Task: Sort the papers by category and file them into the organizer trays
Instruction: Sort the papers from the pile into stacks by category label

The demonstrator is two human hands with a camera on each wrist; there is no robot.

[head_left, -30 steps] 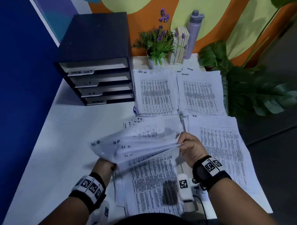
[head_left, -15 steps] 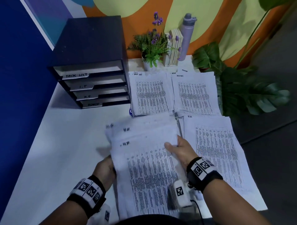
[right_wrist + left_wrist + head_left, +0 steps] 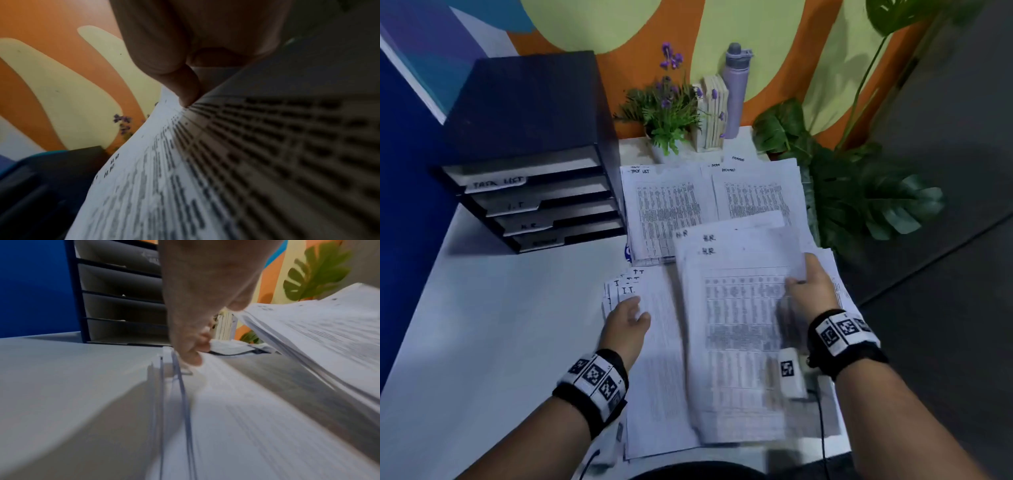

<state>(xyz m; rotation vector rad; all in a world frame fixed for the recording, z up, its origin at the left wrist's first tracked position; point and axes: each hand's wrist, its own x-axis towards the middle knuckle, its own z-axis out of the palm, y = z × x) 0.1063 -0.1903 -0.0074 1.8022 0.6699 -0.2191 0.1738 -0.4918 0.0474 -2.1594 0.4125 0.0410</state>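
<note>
At the far left of the white bench [image 3: 482,325] stood a dark blue organizer [image 3: 527,113] with four grey trays stacked one above another, their handwritten tabs reading, as far as legible, "TASK LIST", "I.T" and "H.R"; the lowest tab was too blurred to read. Right of it, near the front edge, lay a fanned pile of white printed sheets marked "I.T." [image 3: 654,359]. The left hand [image 3: 627,325] rested on that pile, fingers bent down with the tips pressing the top sheet near its upper left corner; nothing was clasped in it. Behind, toward the wall, lay a flat pile headed "TASK LIST" [image 3: 664,209] and, just beside it to the right, a pile headed "ADMIN" [image 3: 756,195]. Next came a thick bundle of white sheets marked "H.R." [image 3: 739,325], raised off the bench and tilted, overlapping the near edges of the two rear piles. The right hand [image 3: 810,291] gripped this bundle at its right edge, thumb on top and fingers underneath. Against the painted wall stood a small potted plant with purple flowers [image 3: 671,113], a pale wooden slatted block [image 3: 714,116] and a lilac water bottle [image 3: 736,89]. At the far right stood a big-leaved green plant [image 3: 859,192].
</note>
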